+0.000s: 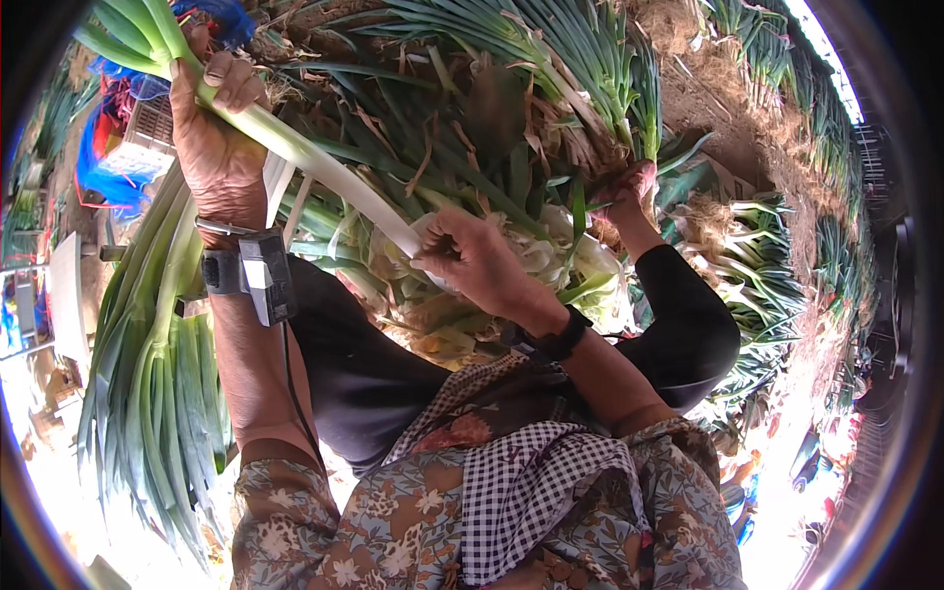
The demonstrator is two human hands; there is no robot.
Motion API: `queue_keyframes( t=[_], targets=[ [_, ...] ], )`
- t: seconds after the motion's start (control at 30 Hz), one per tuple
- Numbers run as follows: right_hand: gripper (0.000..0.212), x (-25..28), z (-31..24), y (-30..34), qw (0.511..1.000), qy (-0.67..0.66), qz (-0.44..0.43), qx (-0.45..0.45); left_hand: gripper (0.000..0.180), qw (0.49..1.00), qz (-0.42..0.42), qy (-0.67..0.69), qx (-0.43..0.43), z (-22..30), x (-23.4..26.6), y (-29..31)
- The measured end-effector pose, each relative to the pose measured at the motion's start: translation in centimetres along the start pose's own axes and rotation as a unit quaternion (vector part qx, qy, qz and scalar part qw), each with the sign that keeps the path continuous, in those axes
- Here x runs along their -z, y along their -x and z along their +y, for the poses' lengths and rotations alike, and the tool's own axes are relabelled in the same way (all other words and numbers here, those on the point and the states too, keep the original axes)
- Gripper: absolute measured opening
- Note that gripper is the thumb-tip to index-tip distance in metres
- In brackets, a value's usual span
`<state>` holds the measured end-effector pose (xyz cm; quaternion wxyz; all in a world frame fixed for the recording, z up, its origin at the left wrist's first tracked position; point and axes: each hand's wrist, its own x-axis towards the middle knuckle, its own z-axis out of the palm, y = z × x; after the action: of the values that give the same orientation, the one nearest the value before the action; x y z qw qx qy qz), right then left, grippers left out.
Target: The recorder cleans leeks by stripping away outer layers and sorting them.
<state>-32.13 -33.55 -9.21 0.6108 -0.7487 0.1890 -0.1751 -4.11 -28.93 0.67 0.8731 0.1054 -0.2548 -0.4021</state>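
Note:
Wrapped around the upper stem of a large green onion is my left hand, its fingers closed just below where the green leaves spread. The onion slants down to the right, its white stem stripped smooth. At the stem's lower end my right hand is closed in a pinch, fingertips at the tip; the very end is hidden by them. Under my hands lies a heap of peeled leaves and pale skins. Beside my left forearm rests a bunch of long green onions, white stems upward and leaves hanging down.
Unpeeled green onions lie ahead on the heap, near my bare foot. More rooty onions are stacked at right, beyond my bent knee. A crate with blue netting stands far left. Rows of onions line the right side.

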Motion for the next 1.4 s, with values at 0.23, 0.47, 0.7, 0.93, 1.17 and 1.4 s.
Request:
queue_keyframes(
  t=[0.23, 0.47, 0.7, 0.93, 1.17, 1.4],
  targets=[
    [0.035, -0.4, -1.6, -0.6, 0.994, 0.089, 0.055, 0.035, 0.041, 0.999, -0.03, -0.006, 0.01, -0.3, 0.7, 0.0],
    [0.037, -0.2, -0.8, -0.4, 0.999, 0.011, 0.023, -0.022, 0.043, 0.998, -0.019, -0.044, 0.032, -0.4, 1.3, -0.5],
    [0.035, -0.9, -1.2, -0.1, 0.999, 0.02, 0.015, -0.027, 0.043, 0.996, -0.052, -0.001, 0.072, -0.3, 1.5, -0.4],
    [0.024, 0.1, -1.3, 0.7, 0.944, 0.231, 0.078, 0.222, 0.03, 0.974, 0.123, -0.184, -0.042, -0.5, 2.9, -0.5],
    [0.015, 1.6, -2.0, 0.4, 0.819, -0.539, 0.155, -0.124, 0.035, 0.992, 0.047, -0.096, -0.065, 1.1, 4.5, -1.5],
    [0.026, 1.6, -2.9, -0.2, 0.766, -0.608, 0.13, -0.164, 0.031, 0.999, 0.001, -0.046, 0.029, -2.1, 4.7, -0.5]
  ],
)
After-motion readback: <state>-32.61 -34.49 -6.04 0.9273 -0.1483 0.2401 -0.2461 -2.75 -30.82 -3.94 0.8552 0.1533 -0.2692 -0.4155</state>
